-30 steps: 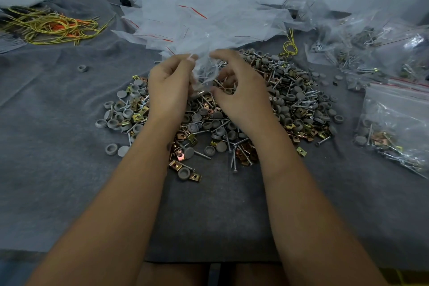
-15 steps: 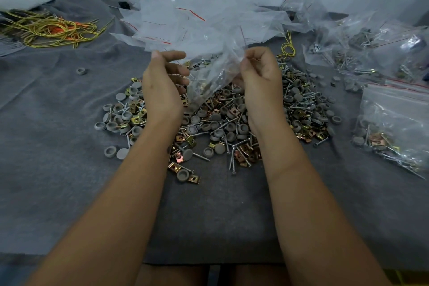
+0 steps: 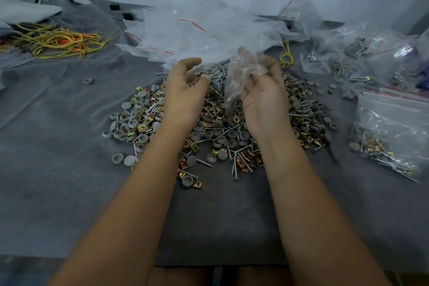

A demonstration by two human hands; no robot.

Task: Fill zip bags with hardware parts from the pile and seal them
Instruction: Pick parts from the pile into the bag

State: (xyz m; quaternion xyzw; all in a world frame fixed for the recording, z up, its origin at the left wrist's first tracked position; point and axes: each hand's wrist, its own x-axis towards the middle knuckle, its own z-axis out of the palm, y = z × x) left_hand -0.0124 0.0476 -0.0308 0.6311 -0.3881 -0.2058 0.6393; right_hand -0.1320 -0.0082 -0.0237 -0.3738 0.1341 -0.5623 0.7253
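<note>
Zip bag [image 3: 241, 76] (clear) held by right hand [image 3: 264, 100] above pile [image 3: 222, 132].

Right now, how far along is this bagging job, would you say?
Partly done, by the look of it. Done: a sealed bag with parts lies at the right, with more filled bags behind it. In hand: the right hand holds a clear zip bag that looks nearly empty, while the left hand hovers over the pile. Left: the pile is still large, and a heap of empty bags waits behind it.
</note>
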